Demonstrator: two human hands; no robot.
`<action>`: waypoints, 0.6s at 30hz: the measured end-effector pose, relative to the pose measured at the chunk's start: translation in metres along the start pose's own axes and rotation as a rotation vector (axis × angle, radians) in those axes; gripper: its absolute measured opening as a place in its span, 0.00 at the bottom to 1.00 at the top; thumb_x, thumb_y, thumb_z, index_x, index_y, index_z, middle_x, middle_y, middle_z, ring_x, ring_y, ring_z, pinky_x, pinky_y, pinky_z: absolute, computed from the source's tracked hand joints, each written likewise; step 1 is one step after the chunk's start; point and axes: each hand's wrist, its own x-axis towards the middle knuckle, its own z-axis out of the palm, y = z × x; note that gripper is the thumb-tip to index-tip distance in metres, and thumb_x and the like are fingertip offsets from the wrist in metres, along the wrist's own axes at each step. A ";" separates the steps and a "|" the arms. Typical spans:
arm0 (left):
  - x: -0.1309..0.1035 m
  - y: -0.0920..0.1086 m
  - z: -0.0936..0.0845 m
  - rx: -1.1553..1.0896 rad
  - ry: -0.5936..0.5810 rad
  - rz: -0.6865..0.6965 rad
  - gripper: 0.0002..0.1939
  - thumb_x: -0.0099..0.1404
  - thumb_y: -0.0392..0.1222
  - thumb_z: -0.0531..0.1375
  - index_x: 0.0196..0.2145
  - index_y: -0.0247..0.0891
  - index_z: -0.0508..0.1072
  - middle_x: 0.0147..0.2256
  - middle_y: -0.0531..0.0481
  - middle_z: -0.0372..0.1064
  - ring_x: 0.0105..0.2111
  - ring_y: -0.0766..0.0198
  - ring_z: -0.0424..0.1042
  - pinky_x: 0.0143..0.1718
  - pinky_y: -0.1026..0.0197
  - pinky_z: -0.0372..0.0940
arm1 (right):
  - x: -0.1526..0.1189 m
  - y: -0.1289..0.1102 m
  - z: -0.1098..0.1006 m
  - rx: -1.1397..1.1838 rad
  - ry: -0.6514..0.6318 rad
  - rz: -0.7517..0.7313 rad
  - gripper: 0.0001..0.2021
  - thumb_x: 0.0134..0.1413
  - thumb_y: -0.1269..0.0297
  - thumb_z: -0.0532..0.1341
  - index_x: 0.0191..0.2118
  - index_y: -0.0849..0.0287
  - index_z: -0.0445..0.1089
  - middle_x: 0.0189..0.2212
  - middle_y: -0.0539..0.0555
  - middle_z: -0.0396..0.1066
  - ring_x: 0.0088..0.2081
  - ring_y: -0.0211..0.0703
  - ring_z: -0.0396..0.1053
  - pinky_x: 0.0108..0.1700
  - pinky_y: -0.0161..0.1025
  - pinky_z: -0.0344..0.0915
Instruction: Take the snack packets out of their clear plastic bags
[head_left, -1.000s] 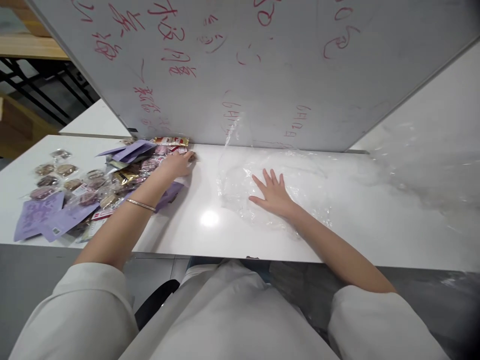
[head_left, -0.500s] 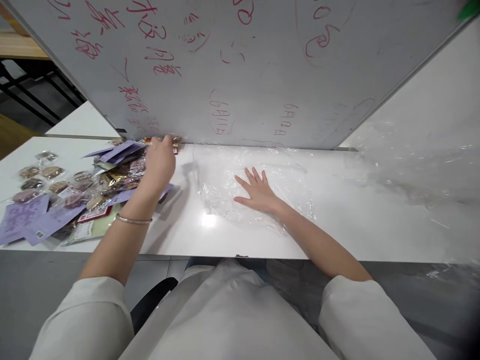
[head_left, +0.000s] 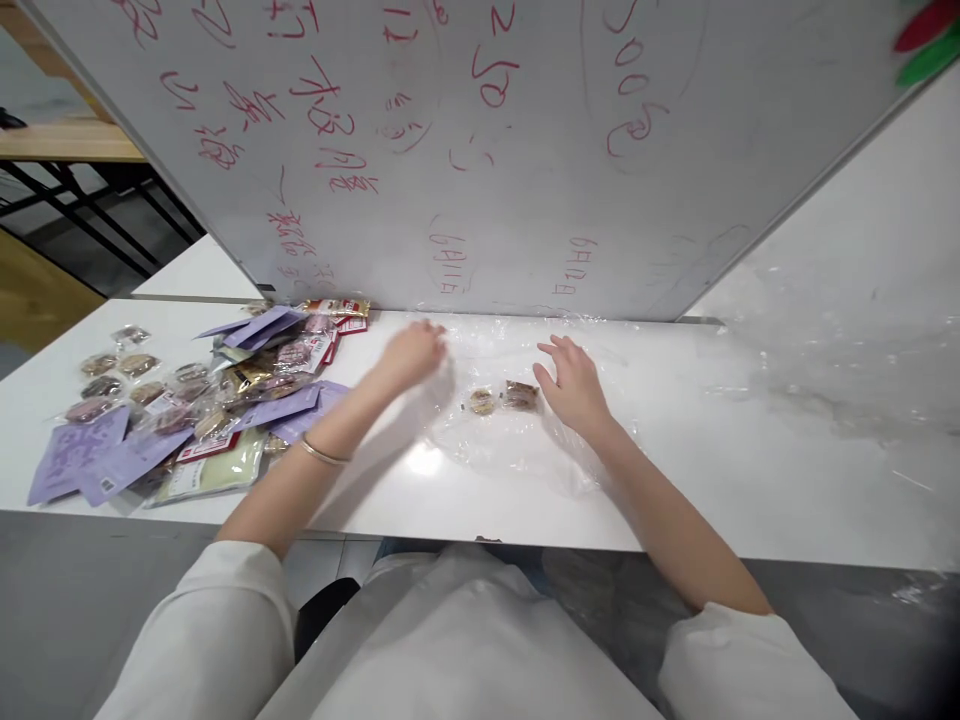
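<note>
A clear plastic bag or sheet (head_left: pixel 495 455) lies flat on the white table. Two small wrapped snacks rest on it: a round, pale one (head_left: pixel 481 401) and, beside it, a brown rectangular one (head_left: pixel 520 395). To the right of the brown snack is my right hand (head_left: pixel 576 385), fingers apart and nothing held. My left hand (head_left: pixel 415 353) hovers left of the snacks, near the plastic's left edge. Motion blurs its fingers, and I cannot make out anything in them.
A heap of wrapped cookies (head_left: pixel 191 385), purple packets (head_left: pixel 79 455) and other snack packs covers the table's left end. A whiteboard (head_left: pixel 510 200) with red writing stands along the back edge. Crumpled clear plastic (head_left: pixel 840 350) hangs at the far right.
My left hand has moved right from the snack heap toward the plastic. Two wrapped snacks now lie on the plastic. My right hand has lifted and shifted right. The view has tilted slightly.
</note>
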 end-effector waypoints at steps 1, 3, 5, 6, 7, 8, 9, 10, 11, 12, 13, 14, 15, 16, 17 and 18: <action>0.007 -0.025 -0.009 0.095 0.077 -0.122 0.23 0.70 0.37 0.45 0.57 0.29 0.70 0.53 0.30 0.67 0.53 0.43 0.68 0.51 0.49 0.62 | -0.001 0.003 -0.008 -0.103 -0.038 -0.015 0.33 0.66 0.45 0.42 0.64 0.62 0.64 0.68 0.64 0.56 0.72 0.56 0.44 0.71 0.56 0.40; 0.018 -0.073 -0.019 0.234 0.150 -0.277 0.23 0.68 0.35 0.46 0.55 0.25 0.70 0.53 0.26 0.67 0.54 0.40 0.66 0.51 0.47 0.60 | -0.002 0.013 -0.018 -0.245 -0.176 -0.004 0.36 0.64 0.43 0.45 0.67 0.64 0.59 0.70 0.64 0.50 0.73 0.59 0.38 0.71 0.61 0.34; 0.026 -0.112 -0.019 0.298 0.103 -0.349 0.24 0.67 0.37 0.48 0.56 0.23 0.69 0.54 0.24 0.67 0.55 0.39 0.66 0.51 0.47 0.59 | -0.001 0.023 -0.021 -0.278 -0.385 0.053 0.44 0.60 0.35 0.48 0.72 0.62 0.50 0.73 0.64 0.41 0.73 0.61 0.31 0.71 0.63 0.33; 0.029 -0.127 -0.017 0.318 0.084 -0.368 0.24 0.68 0.37 0.47 0.56 0.23 0.69 0.54 0.24 0.67 0.55 0.40 0.66 0.51 0.47 0.58 | -0.001 0.026 -0.020 -0.265 -0.483 0.085 0.49 0.56 0.31 0.49 0.73 0.61 0.46 0.74 0.64 0.35 0.73 0.62 0.28 0.71 0.64 0.33; 0.032 -0.138 -0.014 0.331 0.076 -0.374 0.24 0.68 0.37 0.46 0.55 0.24 0.69 0.54 0.24 0.67 0.54 0.41 0.67 0.51 0.47 0.58 | -0.001 0.028 -0.017 -0.246 -0.556 0.113 0.53 0.54 0.28 0.49 0.74 0.61 0.42 0.74 0.64 0.30 0.73 0.63 0.25 0.70 0.64 0.32; 0.034 -0.145 -0.012 0.340 0.069 -0.374 0.24 0.68 0.37 0.45 0.55 0.24 0.70 0.53 0.24 0.68 0.53 0.43 0.67 0.51 0.47 0.58 | -0.001 0.028 -0.013 -0.231 -0.597 0.136 0.55 0.52 0.25 0.49 0.74 0.61 0.39 0.74 0.63 0.25 0.73 0.63 0.22 0.70 0.64 0.31; 0.035 -0.149 -0.012 0.345 0.074 -0.370 0.24 0.68 0.36 0.44 0.54 0.25 0.71 0.52 0.25 0.69 0.53 0.44 0.68 0.51 0.48 0.57 | -0.001 0.027 -0.008 -0.228 -0.604 0.150 0.57 0.51 0.24 0.48 0.75 0.62 0.36 0.74 0.64 0.21 0.72 0.63 0.18 0.70 0.64 0.29; 0.036 -0.148 -0.013 0.345 0.090 -0.363 0.24 0.68 0.35 0.44 0.53 0.24 0.71 0.51 0.25 0.70 0.52 0.44 0.68 0.51 0.47 0.57 | -0.001 0.024 -0.002 -0.235 -0.589 0.162 0.58 0.51 0.24 0.47 0.75 0.63 0.33 0.73 0.64 0.18 0.71 0.63 0.15 0.70 0.64 0.26; 0.035 -0.144 -0.016 0.337 0.116 -0.354 0.24 0.68 0.34 0.43 0.52 0.23 0.72 0.50 0.24 0.71 0.52 0.44 0.68 0.52 0.46 0.57 | -0.002 0.021 0.003 -0.247 -0.565 0.175 0.58 0.51 0.24 0.46 0.74 0.64 0.32 0.73 0.65 0.16 0.71 0.63 0.13 0.70 0.64 0.24; 0.034 -0.135 -0.019 0.317 0.161 -0.344 0.24 0.68 0.33 0.43 0.52 0.22 0.72 0.48 0.23 0.71 0.53 0.42 0.68 0.54 0.45 0.56 | -0.002 0.018 0.009 -0.258 -0.541 0.184 0.58 0.52 0.24 0.46 0.74 0.65 0.30 0.73 0.66 0.15 0.70 0.64 0.11 0.70 0.63 0.22; 0.031 -0.123 -0.023 0.279 0.224 -0.327 0.24 0.68 0.32 0.42 0.52 0.20 0.71 0.48 0.21 0.71 0.54 0.41 0.67 0.56 0.43 0.54 | -0.002 0.015 0.014 -0.265 -0.522 0.187 0.59 0.52 0.24 0.45 0.74 0.67 0.30 0.72 0.67 0.15 0.70 0.64 0.10 0.69 0.63 0.21; 0.027 -0.106 -0.026 0.224 0.301 -0.303 0.24 0.68 0.32 0.42 0.52 0.18 0.71 0.48 0.20 0.70 0.56 0.39 0.65 0.58 0.41 0.53 | -0.001 0.013 0.019 -0.267 -0.507 0.184 0.59 0.52 0.24 0.45 0.74 0.67 0.30 0.72 0.68 0.15 0.70 0.64 0.10 0.69 0.63 0.21; 0.021 -0.085 -0.028 0.145 0.390 -0.272 0.24 0.69 0.31 0.42 0.53 0.17 0.70 0.49 0.19 0.69 0.58 0.38 0.64 0.60 0.39 0.50 | 0.000 0.010 0.022 -0.267 -0.496 0.180 0.59 0.52 0.24 0.45 0.74 0.68 0.29 0.72 0.68 0.16 0.70 0.64 0.10 0.69 0.62 0.20; 0.014 -0.060 -0.028 0.044 0.461 -0.217 0.24 0.69 0.31 0.42 0.55 0.17 0.68 0.51 0.19 0.67 0.59 0.37 0.62 0.61 0.38 0.49 | 0.001 0.009 0.025 -0.263 -0.491 0.173 0.59 0.52 0.24 0.45 0.74 0.69 0.29 0.72 0.69 0.16 0.70 0.64 0.11 0.69 0.62 0.20; 0.007 -0.034 -0.025 -0.056 0.531 -0.152 0.24 0.70 0.31 0.42 0.56 0.18 0.67 0.52 0.20 0.66 0.59 0.37 0.62 0.61 0.37 0.50 | 0.003 0.008 0.025 -0.254 -0.489 0.165 0.59 0.52 0.24 0.45 0.74 0.69 0.30 0.72 0.69 0.16 0.71 0.63 0.11 0.70 0.62 0.21; -0.001 -0.006 -0.019 -0.155 0.577 -0.068 0.24 0.70 0.31 0.43 0.57 0.20 0.67 0.53 0.22 0.67 0.59 0.38 0.62 0.61 0.38 0.52 | 0.005 0.007 0.023 -0.239 -0.494 0.162 0.59 0.53 0.25 0.45 0.74 0.70 0.30 0.72 0.69 0.17 0.71 0.62 0.13 0.70 0.61 0.21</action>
